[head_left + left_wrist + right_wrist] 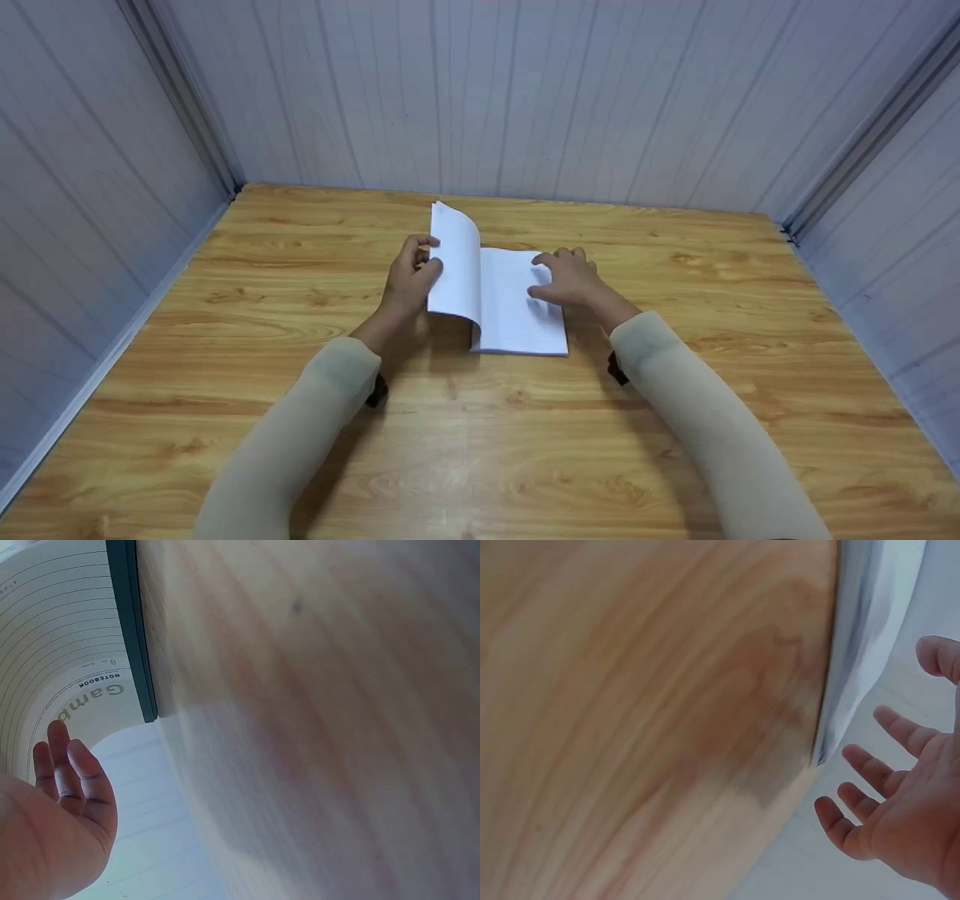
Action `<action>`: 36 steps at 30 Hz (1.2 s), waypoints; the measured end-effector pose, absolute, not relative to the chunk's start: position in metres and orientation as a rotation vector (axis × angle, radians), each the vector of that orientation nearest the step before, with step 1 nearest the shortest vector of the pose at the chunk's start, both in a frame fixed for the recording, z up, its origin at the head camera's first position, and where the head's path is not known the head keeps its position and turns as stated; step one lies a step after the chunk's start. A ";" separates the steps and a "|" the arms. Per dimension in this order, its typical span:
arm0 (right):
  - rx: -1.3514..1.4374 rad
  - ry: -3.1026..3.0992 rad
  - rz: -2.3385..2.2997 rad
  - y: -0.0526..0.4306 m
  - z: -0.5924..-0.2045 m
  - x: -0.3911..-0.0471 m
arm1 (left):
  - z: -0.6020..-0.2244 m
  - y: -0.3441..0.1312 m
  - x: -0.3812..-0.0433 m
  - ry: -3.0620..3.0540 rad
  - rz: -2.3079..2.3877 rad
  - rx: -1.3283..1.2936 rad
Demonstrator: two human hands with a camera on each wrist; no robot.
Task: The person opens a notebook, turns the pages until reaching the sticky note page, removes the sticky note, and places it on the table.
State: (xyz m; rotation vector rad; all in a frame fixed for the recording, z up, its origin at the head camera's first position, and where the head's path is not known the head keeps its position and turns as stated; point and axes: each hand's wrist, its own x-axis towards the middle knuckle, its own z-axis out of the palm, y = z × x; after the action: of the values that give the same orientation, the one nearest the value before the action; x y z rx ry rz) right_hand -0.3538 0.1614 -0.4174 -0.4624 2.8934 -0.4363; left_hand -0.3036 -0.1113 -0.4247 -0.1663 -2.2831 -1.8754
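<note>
A notebook (516, 300) lies open on the wooden table, its ruled white pages facing up. My left hand (411, 276) grips the outer edge of its raised left leaves (454, 262), thumb on the near face and fingers behind. Those leaves stand up and curve toward the spine. From the left wrist, the lined cover (82, 637) with printed lettering and the dark green spine (131, 630) show beside my curled fingers. My right hand (570, 277) is over the right page's outer edge, fingers spread and holding nothing. In the right wrist view the page edges (855, 652) appear beside these fingers.
The wood-grain table (480, 435) reaches a pale panelled wall (495, 97) behind the notebook. More panels rise at the left and right sides. Dark wrist straps (377, 391) show at both light sleeves.
</note>
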 end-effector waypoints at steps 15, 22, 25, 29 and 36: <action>-0.276 2.821 -0.326 0.182 -0.427 -0.359 | -0.424 -0.112 -0.303 -2.317 -1.908 -0.139; -0.295 2.816 -0.319 0.182 -0.429 -0.358 | -0.423 -0.111 -0.300 -2.286 -1.914 -0.168; -0.290 2.818 -0.314 0.181 -0.429 -0.359 | -0.422 -0.112 -0.300 -2.294 -1.915 -0.158; -0.299 2.817 -0.308 0.181 -0.430 -0.360 | -0.425 -0.112 -0.303 -2.297 -1.921 -0.139; -0.332 2.830 -0.307 0.181 -0.431 -0.361 | -0.425 -0.112 -0.305 -2.294 -1.881 -0.142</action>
State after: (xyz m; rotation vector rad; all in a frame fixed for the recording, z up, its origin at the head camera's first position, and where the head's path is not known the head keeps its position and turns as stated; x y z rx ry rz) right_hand -0.3610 0.1809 -0.4308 -0.3320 2.8297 -0.3075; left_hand -0.3046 -0.1120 -0.4253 -0.1422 -2.2945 -1.8809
